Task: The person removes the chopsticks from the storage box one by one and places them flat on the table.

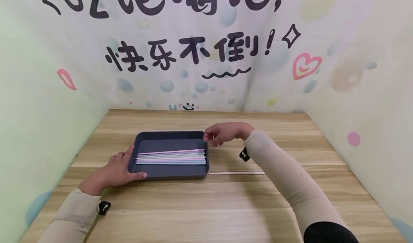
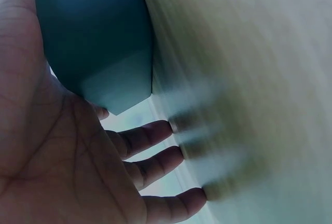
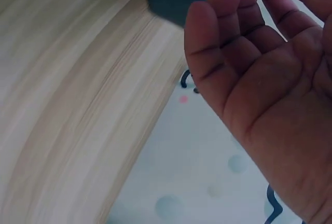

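Note:
A dark grey-blue rectangular tray (image 1: 171, 172) lies on the wooden table, with several thin pastel sticks (image 1: 171, 157) side by side across it. My left hand (image 1: 117, 170) spans the tray's front left corner. Its thumb lies along the front wall, and in the left wrist view the other fingers (image 2: 155, 167) reach past the tray to the table. My right hand (image 1: 226, 132) is at the tray's back right corner, fingers loosely bent beside the rim. The right wrist view shows its palm, with no stick visible in it; the fingertips are partly cut off.
One pale thin stick (image 1: 237, 173) lies on the table (image 1: 193, 214) right of the tray, its right end meeting the right sleeve (image 1: 284, 174) in view. A printed curtain (image 1: 193, 88) hangs behind the table, with pale side walls at left and right.

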A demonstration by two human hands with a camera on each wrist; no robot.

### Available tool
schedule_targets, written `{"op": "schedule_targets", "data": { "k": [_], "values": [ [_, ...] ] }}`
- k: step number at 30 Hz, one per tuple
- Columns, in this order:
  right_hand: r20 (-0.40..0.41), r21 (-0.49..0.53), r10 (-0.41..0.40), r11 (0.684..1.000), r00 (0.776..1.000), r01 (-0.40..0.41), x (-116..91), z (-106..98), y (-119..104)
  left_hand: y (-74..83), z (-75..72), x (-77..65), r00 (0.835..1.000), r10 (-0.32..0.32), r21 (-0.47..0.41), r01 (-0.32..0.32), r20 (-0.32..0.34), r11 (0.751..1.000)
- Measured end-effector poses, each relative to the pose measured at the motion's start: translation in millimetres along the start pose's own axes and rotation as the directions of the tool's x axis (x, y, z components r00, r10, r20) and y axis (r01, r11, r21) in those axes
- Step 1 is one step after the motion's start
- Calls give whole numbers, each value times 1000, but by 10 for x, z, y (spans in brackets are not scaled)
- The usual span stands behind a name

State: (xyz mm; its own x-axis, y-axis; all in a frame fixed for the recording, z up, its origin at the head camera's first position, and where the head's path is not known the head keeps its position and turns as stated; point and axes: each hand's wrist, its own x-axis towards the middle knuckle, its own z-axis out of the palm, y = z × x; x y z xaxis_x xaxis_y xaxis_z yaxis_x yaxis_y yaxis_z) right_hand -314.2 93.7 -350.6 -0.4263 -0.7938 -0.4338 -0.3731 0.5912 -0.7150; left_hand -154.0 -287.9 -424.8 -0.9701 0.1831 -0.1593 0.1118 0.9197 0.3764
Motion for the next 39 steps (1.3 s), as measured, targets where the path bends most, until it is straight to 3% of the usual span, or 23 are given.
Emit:
{"op": "schedule_targets", "data": {
  "k": [4, 12, 21, 31, 39],
  "values": [
    [3, -26, -27, 999, 1000, 27, 144, 28, -123, -3, -13, -6, 1000, -3, 1, 3, 4, 1000],
    [-47, -192, -110, 976, 993, 99, 470, 126, -355, 3, -49, -12, 1000, -2, -8, 2, 1, 1000],
    [-87, -223, -167, 964, 982, 144, 730, 226, -551, 8, -34, -28, 1000, -14, -10, 14, 13, 1000],
    [-184, -89, -175, 983, 967, 161, 1013, 381, -455, 32, -63, -33, 999, -25, -7, 25, 20, 1000],
    [-226, -127, -123, 987, 966, 96, 1145, 534, -303, 26, -35, -31, 1000, -22, -29, 22, 17, 999]
  ]
}}
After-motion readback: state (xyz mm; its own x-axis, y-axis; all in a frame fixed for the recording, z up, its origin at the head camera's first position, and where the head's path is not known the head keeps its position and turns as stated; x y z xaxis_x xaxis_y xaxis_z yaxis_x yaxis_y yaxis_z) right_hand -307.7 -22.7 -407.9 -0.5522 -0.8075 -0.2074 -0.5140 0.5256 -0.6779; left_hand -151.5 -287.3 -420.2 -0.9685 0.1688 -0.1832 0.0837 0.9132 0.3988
